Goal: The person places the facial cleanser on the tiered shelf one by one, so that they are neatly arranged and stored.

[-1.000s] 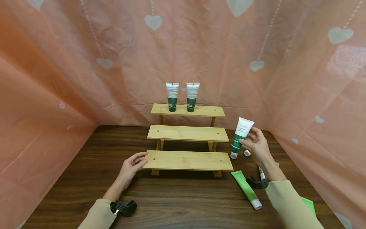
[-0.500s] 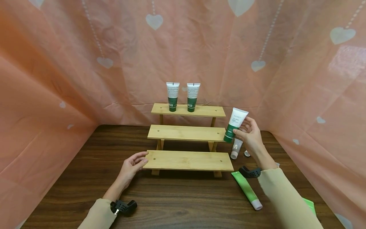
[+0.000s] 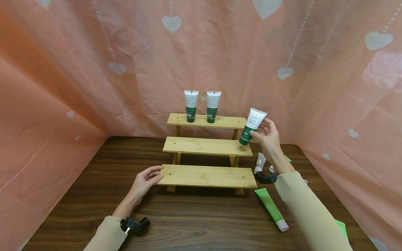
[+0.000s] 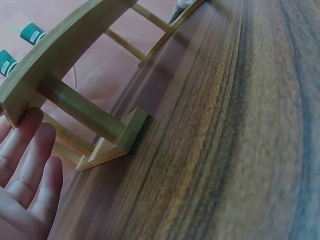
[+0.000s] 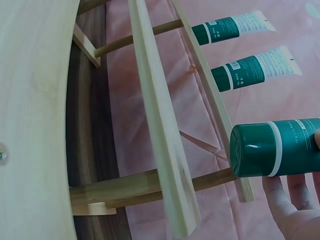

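My right hand (image 3: 267, 137) pinches a white and green squeeze tube (image 3: 252, 126), tilted with its green cap down, over the right end of the middle shelf. In the right wrist view the cap end of this tube (image 5: 280, 147) hangs beside the stand's top shelf. A three-tier wooden stand (image 3: 207, 176) is in the middle of the table. Two matching tubes, a left one (image 3: 191, 106) and a right one (image 3: 213, 107), stand caps down on its top shelf. My left hand (image 3: 144, 183) holds the left end of the lowest shelf; its fingers (image 4: 37, 145) touch that end.
A light green tube (image 3: 271, 210) lies right of the stand's front. Behind it, a small grey tube (image 3: 260, 162) lies near other partly hidden items. Another green item (image 3: 342, 228) shows past the right sleeve. A pink curtain (image 3: 141, 69) surrounds the dark wooden table (image 3: 188, 223).
My right hand has moved left and up with the tube, from beside the stand to over the middle shelf's right end. The left hand has stayed in place.
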`<state>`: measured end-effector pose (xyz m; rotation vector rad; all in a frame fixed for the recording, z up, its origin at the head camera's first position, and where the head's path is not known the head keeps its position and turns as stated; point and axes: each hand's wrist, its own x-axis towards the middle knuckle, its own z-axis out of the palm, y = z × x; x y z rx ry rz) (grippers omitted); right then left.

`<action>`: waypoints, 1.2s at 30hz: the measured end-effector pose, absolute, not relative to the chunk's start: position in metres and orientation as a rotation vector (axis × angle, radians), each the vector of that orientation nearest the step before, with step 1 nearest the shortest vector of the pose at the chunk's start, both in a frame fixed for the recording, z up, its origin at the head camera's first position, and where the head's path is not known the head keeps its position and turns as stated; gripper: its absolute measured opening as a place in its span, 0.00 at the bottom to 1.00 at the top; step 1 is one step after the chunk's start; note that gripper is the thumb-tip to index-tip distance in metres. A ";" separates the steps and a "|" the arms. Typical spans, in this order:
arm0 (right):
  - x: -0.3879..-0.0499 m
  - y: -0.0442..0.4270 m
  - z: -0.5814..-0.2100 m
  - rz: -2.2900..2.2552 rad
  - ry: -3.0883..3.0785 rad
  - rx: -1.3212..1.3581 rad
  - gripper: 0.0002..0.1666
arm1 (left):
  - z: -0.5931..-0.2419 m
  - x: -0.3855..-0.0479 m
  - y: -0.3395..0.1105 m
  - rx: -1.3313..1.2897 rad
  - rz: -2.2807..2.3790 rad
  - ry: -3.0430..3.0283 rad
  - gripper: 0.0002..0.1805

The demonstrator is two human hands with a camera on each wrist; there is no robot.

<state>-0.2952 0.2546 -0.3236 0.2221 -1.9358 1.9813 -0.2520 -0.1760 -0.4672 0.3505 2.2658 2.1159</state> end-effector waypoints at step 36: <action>-0.368 0.217 -0.298 1.757 -1.958 0.180 0.30 | -0.444 -0.237 -0.169 0.276 2.144 2.234 0.22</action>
